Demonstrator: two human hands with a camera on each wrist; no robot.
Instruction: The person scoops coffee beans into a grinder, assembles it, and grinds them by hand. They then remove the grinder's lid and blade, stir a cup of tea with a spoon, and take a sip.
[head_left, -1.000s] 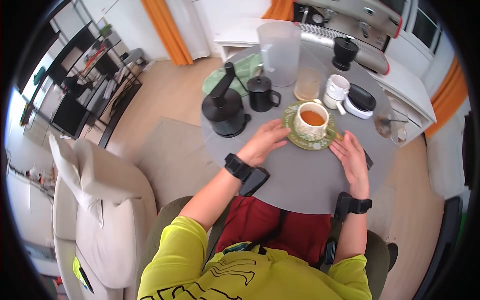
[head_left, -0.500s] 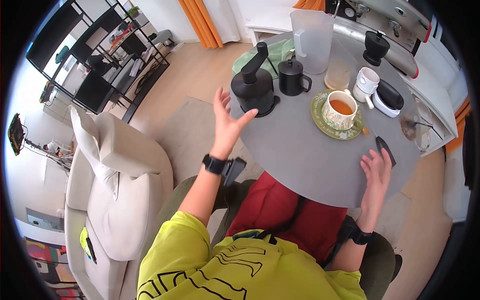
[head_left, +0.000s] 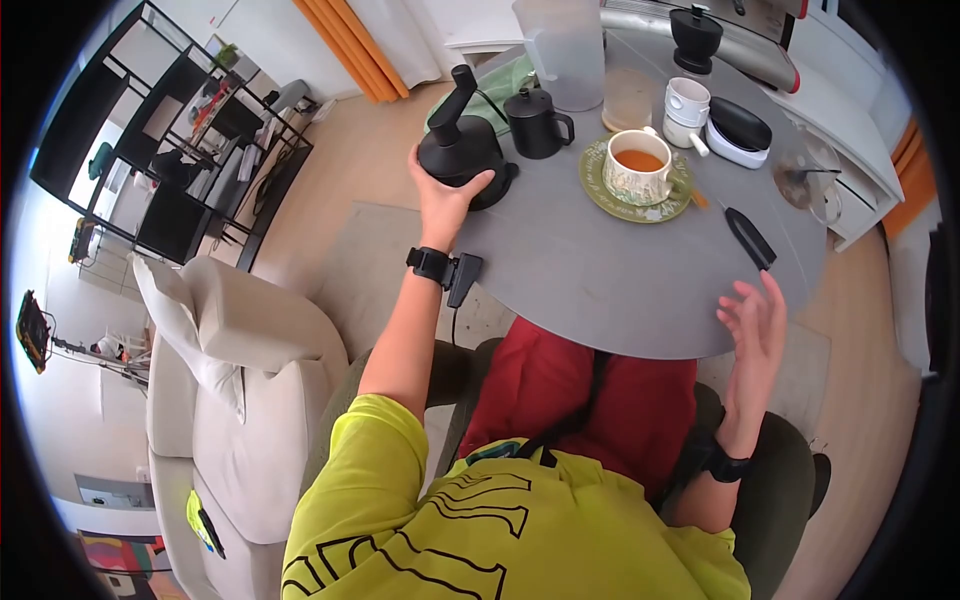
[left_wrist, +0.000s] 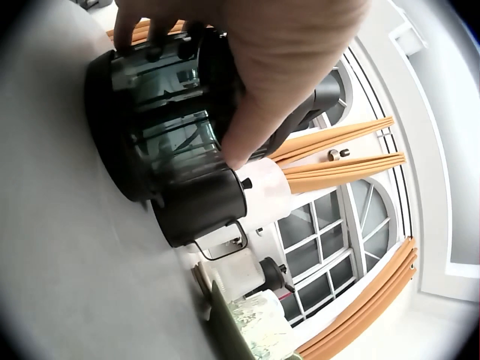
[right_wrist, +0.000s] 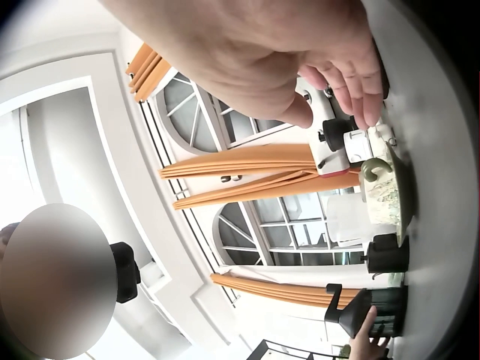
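Note:
My left hand [head_left: 446, 205] holds a black canister [head_left: 462, 150] with a slanted crank-like handle on its lid, thumb on the near side and fingers round the far side. In the left wrist view the canister's body [left_wrist: 169, 127] is clear glass over a black base, standing on the table. My right hand [head_left: 752, 325] is raised at the table's near right edge, fingers loosely extended and holding nothing. Just beyond its fingertips lies a slim black-handled tool [head_left: 750, 238]. A patterned cup [head_left: 637, 182] of amber liquid sits on a green saucer [head_left: 625, 208] between the hands.
Beside the canister stands a black lidded jug [head_left: 537, 125], with a green cloth [head_left: 510, 80] and a tall translucent pitcher [head_left: 565, 60] behind. Stacked white cups [head_left: 686, 110], a black-and-white case [head_left: 738, 135] and a black grinder [head_left: 696, 40] stand at the far right of the grey table [head_left: 600, 290].
Both hands have left the saucer's sides. My left hand has swung left and taken hold of the canister; my right hand has drawn back toward the near right edge.

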